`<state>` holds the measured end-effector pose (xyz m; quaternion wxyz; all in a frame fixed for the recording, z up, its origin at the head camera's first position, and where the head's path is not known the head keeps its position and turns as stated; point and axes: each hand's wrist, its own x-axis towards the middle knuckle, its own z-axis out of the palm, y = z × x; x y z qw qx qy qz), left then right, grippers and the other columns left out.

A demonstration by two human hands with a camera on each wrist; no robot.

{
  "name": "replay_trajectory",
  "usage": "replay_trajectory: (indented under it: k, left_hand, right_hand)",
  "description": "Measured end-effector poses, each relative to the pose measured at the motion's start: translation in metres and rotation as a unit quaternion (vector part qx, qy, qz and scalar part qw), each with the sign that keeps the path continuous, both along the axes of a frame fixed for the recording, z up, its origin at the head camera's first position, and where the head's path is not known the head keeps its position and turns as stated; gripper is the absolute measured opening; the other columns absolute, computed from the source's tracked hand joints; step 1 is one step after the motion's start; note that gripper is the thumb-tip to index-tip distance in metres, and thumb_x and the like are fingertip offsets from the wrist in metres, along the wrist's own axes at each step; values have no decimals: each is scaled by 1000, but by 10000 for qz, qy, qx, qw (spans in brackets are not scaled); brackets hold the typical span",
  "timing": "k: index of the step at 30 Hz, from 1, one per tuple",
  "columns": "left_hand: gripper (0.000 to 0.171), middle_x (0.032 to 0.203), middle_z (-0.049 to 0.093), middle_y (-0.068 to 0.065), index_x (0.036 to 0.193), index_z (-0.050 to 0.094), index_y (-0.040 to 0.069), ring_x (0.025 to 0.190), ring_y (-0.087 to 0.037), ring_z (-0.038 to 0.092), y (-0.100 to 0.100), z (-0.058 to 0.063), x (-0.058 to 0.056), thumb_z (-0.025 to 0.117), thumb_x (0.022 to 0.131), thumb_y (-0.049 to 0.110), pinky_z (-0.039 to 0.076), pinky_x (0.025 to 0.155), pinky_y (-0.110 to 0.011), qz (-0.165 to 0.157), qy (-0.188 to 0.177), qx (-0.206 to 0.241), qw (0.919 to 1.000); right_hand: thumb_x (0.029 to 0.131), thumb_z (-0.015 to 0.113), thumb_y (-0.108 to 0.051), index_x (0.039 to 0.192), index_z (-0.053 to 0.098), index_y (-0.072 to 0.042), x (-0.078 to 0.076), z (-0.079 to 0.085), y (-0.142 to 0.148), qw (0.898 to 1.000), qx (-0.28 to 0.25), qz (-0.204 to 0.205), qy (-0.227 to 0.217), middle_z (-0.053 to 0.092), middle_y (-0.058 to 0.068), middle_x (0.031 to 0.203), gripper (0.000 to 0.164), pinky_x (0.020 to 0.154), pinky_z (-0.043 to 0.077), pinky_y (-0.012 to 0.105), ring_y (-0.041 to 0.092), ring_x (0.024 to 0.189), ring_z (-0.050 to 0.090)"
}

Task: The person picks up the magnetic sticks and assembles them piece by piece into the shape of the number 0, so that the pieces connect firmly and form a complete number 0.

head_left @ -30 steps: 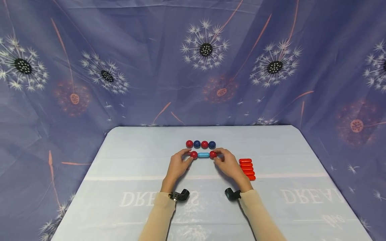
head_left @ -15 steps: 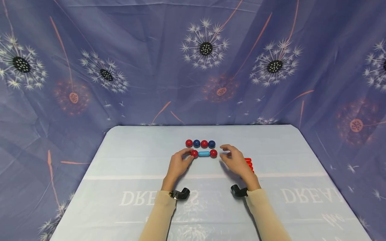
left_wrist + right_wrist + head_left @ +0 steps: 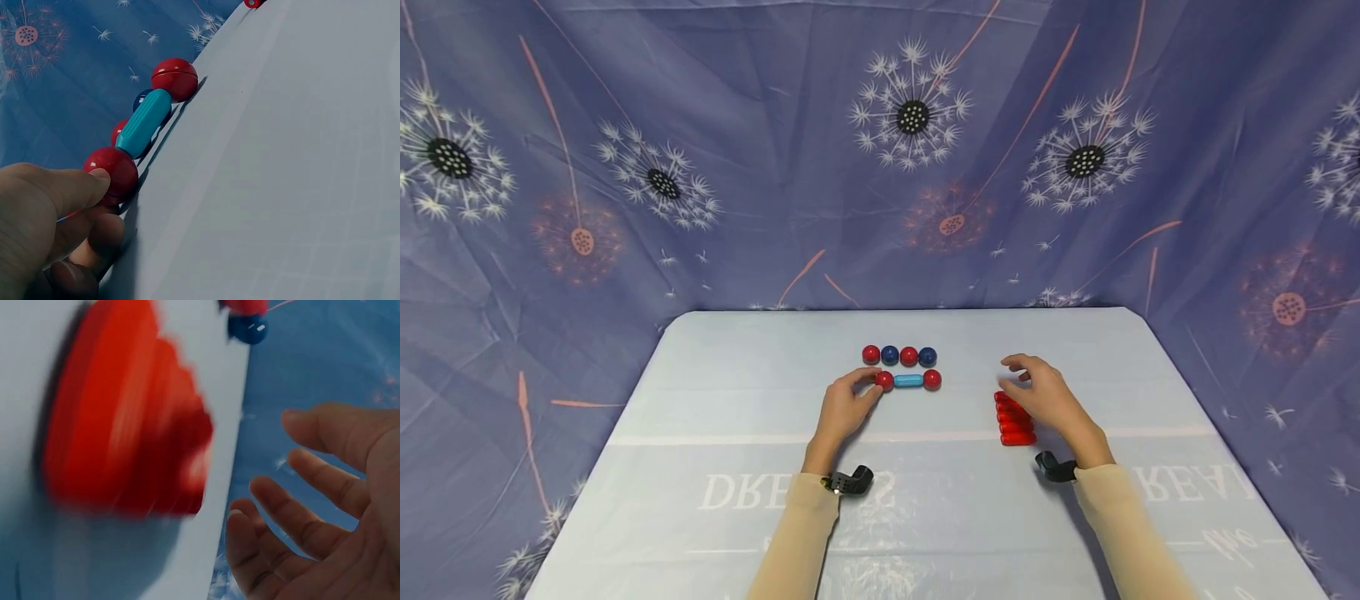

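Note:
A light blue ridged rod [image 3: 908, 381] joins two red balls on the table, one at each end. My left hand [image 3: 842, 414] pinches the left red ball [image 3: 115, 174] between thumb and fingers. The right red ball [image 3: 932, 380] is untouched at the rod's other end. Over on the right, my right hand [image 3: 1047, 398] hovers beside a row of red rods [image 3: 1015, 423], fingers spread and holding nothing. In the right wrist view the red rods [image 3: 119, 419] are blurred and stand apart from the fingers.
Behind the joined piece lies a row of red and dark blue balls [image 3: 899, 356]. The white-covered table [image 3: 737, 367] ends at a patterned purple cloth [image 3: 775, 167] hanging at the back. A dark wrist camera [image 3: 850, 481] sits on the left wrist.
My right hand has let go of the right red ball and moved right to the red rods. My left hand keeps its pinch on the left ball.

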<state>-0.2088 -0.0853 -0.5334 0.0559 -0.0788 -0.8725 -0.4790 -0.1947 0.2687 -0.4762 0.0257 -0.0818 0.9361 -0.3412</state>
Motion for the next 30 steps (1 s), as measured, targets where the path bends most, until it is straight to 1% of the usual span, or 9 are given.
replay_trajectory:
  k: [5,8,10,12,16,17,20,25,30]
  left_hand:
    - [33,120,76,-6,126,73,16,55,-9,42,0,1,-1,75,94,19,46,80,-35,44,58,-47,10000]
    - [33,120,76,-6,127,73,16,56,-10,43,0,1,-2,75,94,19,46,79,-36,54,31,-15,10000]
    - [33,120,76,-6,127,74,16,58,-9,46,1,1,-2,74,94,20,47,77,-36,60,17,-17,10000]
    - [34,121,76,-6,128,73,17,53,-10,49,0,1,-1,74,94,20,48,72,-36,54,-14,4,10000]
    - [34,122,76,-6,129,73,18,50,-7,53,1,1,-1,73,95,21,49,71,-32,67,-42,9,10000]
    - [34,122,76,-7,129,73,18,45,-9,52,1,1,-1,73,95,21,48,68,-32,61,-68,48,9999]
    - [34,122,76,-7,129,73,18,44,-7,54,2,1,0,73,95,20,47,63,-30,51,-109,109,9999]
    - [34,121,76,-8,129,73,18,44,-7,54,2,1,0,73,95,20,47,63,-30,28,-106,130,9999]
    - [34,119,77,-6,128,73,17,47,-7,49,1,0,0,74,95,21,47,69,-33,83,-56,107,9999]
  right_hand:
    - [99,66,-18,133,62,0,0,-4,16,9995,286,163,-35,64,24,127,39,93,53,58,42,111,63]
    - [97,66,-13,129,65,1,1,-8,22,9990,362,256,-103,67,23,121,34,92,54,57,40,107,65]
    - [97,66,-11,126,66,0,1,-10,25,9986,401,310,-173,69,21,118,31,90,55,55,37,104,66]
    - [97,65,-8,123,67,-1,1,-13,27,9983,419,355,-198,70,19,114,27,89,56,53,33,99,67]
    - [97,64,-7,116,71,-3,0,-16,28,9981,495,364,-97,71,14,105,21,82,55,45,25,90,64]
    - [97,63,-7,115,72,-3,-1,-16,28,9980,524,356,-53,71,13,103,19,81,54,44,24,88,63]
    - [98,64,-7,111,74,-4,-3,-17,27,9975,614,349,35,71,12,100,17,79,52,41,22,85,61]
    - [97,64,-6,108,74,-4,-3,-16,25,9975,623,337,77,71,14,100,15,79,52,43,23,85,62]
    - [98,65,-7,110,73,-1,-5,-16,24,9978,568,309,-164,71,17,104,16,85,54,50,28,90,63]
